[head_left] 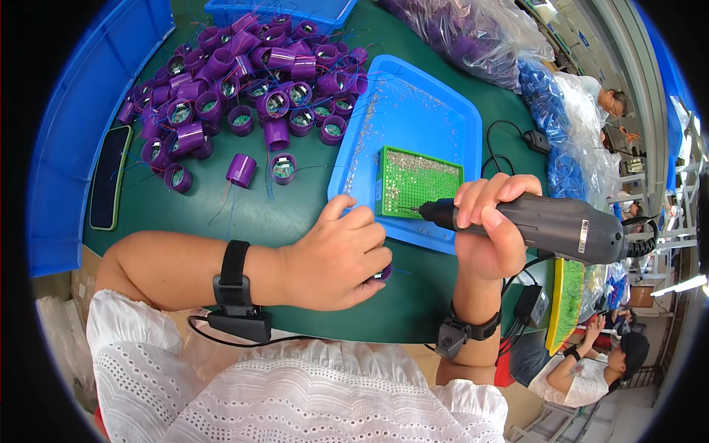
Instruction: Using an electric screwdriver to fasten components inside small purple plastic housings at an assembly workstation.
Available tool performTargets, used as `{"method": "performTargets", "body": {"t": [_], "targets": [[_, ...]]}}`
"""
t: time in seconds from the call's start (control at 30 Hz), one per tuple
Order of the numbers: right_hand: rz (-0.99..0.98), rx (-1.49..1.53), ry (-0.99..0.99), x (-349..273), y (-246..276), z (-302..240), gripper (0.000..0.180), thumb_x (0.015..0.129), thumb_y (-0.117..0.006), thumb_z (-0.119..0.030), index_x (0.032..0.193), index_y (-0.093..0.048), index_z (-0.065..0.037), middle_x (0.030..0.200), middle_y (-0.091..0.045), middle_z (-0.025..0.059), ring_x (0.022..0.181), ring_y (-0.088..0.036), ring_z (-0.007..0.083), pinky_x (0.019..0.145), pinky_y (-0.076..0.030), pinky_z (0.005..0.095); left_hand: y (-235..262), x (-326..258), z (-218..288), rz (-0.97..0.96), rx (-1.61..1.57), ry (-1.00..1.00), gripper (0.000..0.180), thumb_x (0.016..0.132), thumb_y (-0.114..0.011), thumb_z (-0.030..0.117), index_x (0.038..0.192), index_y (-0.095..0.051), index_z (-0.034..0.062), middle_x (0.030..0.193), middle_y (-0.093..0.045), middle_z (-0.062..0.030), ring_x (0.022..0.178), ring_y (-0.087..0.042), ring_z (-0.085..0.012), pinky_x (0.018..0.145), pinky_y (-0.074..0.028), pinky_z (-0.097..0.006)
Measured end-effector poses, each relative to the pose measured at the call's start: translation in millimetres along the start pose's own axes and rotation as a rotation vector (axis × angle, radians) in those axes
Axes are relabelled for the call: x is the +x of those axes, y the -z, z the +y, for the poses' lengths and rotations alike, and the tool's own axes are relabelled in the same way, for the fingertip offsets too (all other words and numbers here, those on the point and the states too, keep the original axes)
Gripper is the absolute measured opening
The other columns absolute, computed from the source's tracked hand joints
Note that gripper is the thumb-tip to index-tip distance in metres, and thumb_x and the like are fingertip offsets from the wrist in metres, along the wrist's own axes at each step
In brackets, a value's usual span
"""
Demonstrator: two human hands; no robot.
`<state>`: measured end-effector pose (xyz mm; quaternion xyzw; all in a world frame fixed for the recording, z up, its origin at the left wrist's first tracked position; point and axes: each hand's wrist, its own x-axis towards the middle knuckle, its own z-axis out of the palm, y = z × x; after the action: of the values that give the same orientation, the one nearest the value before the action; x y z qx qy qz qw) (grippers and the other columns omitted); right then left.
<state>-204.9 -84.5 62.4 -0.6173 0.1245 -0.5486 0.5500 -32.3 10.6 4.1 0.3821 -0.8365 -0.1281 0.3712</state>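
My right hand (493, 236) is wrapped round a black electric screwdriver (557, 225) lying nearly level. Its thin bit points left and reaches over the near edge of a green perforated screw tray (422, 184), whose holes hold many small screws. Whether the bit touches a screw I cannot tell. Curled closed, my left hand (343, 258) is near the table's front edge, gripping a purple cup-shaped housing (385, 272). Only a sliver of that housing shows past the fingers, with a blue wire trailing right. The green tray sits inside a shallow blue tray (465, 122) scattered with loose screws.
Many purple housings (277, 103) with green circuit boards and wires are heaped at the far left. A phone (111, 179) lies beside a tall blue bin (63, 140). Plastic bags (473, 37) line the far right. Cables run near my right forearm. Other people sit at the right.
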Motion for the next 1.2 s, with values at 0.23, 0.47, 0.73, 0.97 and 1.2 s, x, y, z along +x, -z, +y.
{"method": "performTargets", "body": {"t": [0.23, 0.47, 0.73, 0.97, 1.2], "targets": [[-0.017, 0.003, 0.006, 1, -1, 3, 0.026, 0.072, -0.055, -0.001, 0.093, -0.041, -0.006, 0.067, -0.049, 0.0062, 0.052, -0.049, 0.0165, 0.060, -0.042, 0.0333, 1, 0, -1, 0.004, 0.000, -0.003, 0.025, 0.062, -0.071, 0.020, 0.080, -0.059, 0.0083, 0.077, -0.048, -0.0034, 0.078, -0.046, -0.0213, 0.080, -0.031, -0.041], [-0.059, -0.066, 0.040, -4, -8, 0, 0.026, 0.072, -0.056, -0.001, 0.093, -0.041, -0.006, 0.067, -0.049, 0.0065, 0.052, -0.050, 0.0164, 0.060, -0.043, 0.0329, 2, -1, 2, 0.022, -0.017, 0.005, 0.036, 0.059, -0.075, 0.028, 0.083, -0.059, 0.0070, 0.080, -0.049, -0.0049, 0.081, -0.046, -0.0224, 0.081, -0.032, -0.042], [0.051, 0.056, 0.086, -1, -7, -25, 0.026, 0.070, -0.055, -0.005, 0.091, -0.041, -0.005, 0.064, -0.047, 0.0068, 0.051, -0.047, 0.0174, 0.061, -0.040, 0.0345, 7, 0, 3, 0.034, -0.047, 0.072, 0.043, 0.056, -0.078, 0.033, 0.084, -0.058, 0.0059, 0.090, -0.049, -0.0076, 0.090, -0.045, -0.0268, 0.083, -0.030, -0.042], [-0.084, 0.104, -0.013, -8, 1, -59, 0.026, 0.073, -0.054, -0.006, 0.095, -0.042, -0.005, 0.067, -0.048, 0.0071, 0.054, -0.048, 0.0176, 0.065, -0.041, 0.0349, 0, -2, -4, 0.016, -0.081, 0.094, 0.033, 0.056, -0.079, 0.022, 0.080, -0.062, 0.0082, 0.100, -0.048, -0.0075, 0.102, -0.042, -0.0294, 0.088, -0.028, -0.045], [-0.185, 0.129, -0.103, -26, -11, -58, 0.029, 0.074, -0.059, -0.004, 0.097, -0.041, -0.006, 0.068, -0.050, 0.0061, 0.055, -0.051, 0.0171, 0.064, -0.041, 0.0349, 3, 2, 0, 0.057, -0.117, 0.091, 0.030, 0.058, -0.077, 0.019, 0.082, -0.063, 0.0091, 0.104, -0.049, -0.0079, 0.101, -0.042, -0.0291, 0.088, -0.028, -0.044]]}}
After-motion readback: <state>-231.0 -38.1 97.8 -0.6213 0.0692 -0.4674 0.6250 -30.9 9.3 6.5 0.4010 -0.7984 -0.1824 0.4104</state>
